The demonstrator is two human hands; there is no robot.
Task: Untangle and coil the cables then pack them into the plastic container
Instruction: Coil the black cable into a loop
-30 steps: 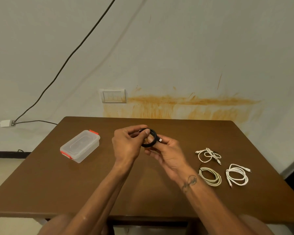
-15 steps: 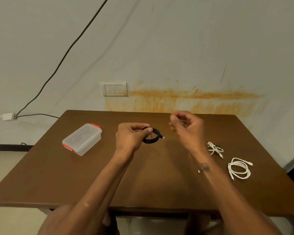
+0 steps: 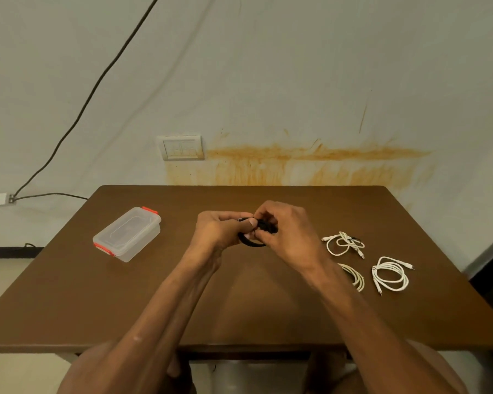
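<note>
We are curling the fingers of our left hand and right hand around the coiled black cable above the table, the closed plastic container sitting left, three white cables lying right.

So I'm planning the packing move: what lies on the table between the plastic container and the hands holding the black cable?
Head view: only bare table between plastic container and left hand.

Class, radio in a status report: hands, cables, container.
Left hand and right hand both grip black cable coil. Three white cables on table. Plastic container lidded, nothing blocking.
</note>
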